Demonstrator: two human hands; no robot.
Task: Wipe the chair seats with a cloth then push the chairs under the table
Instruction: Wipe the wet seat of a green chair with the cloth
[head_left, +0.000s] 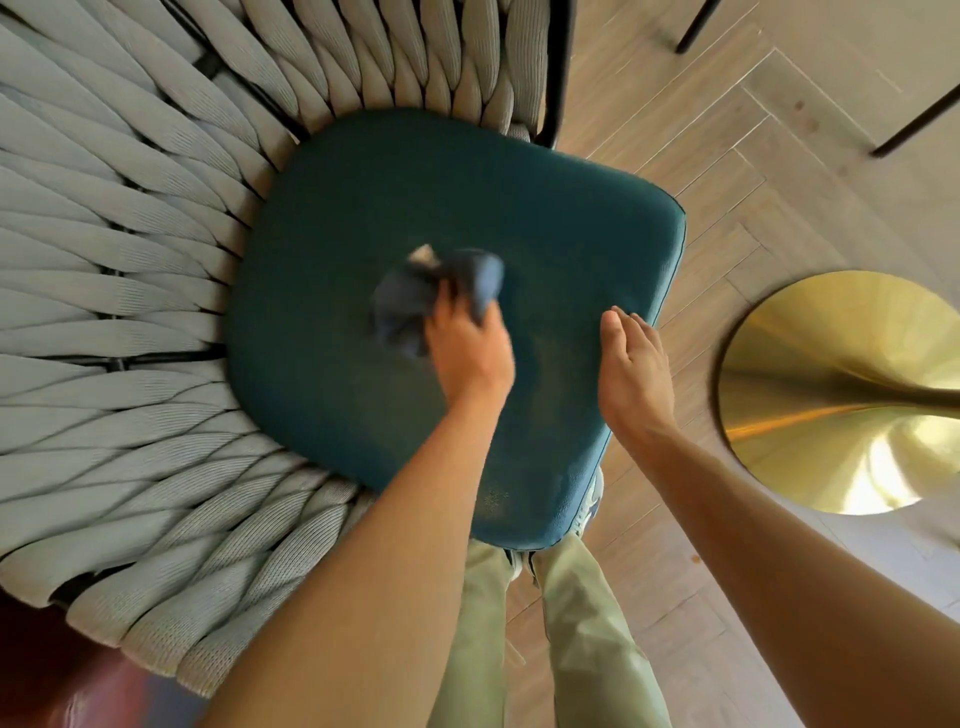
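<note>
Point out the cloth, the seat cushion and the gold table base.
cloth (410, 306): head view, bunched dark blue fabric left of the gripping fingers.
seat cushion (441, 197): head view, bare teal top.
gold table base (810, 447): head view, lower brass disc.

A deep teal seat cushion (467, 218) fills the centre. The cloth (415, 301) on it is dark navy blue, with a pale off-white patch at its 11 o'clock edge. From 7 to 12 o'clock curves a chair back (104, 234) of pale grey-green woven cord on black rods. At 3 o'clock, light wood herringbone floor (727, 156) and a shiny brass-gold base (841, 395). My trousers (587, 649) are pale olive.
</note>
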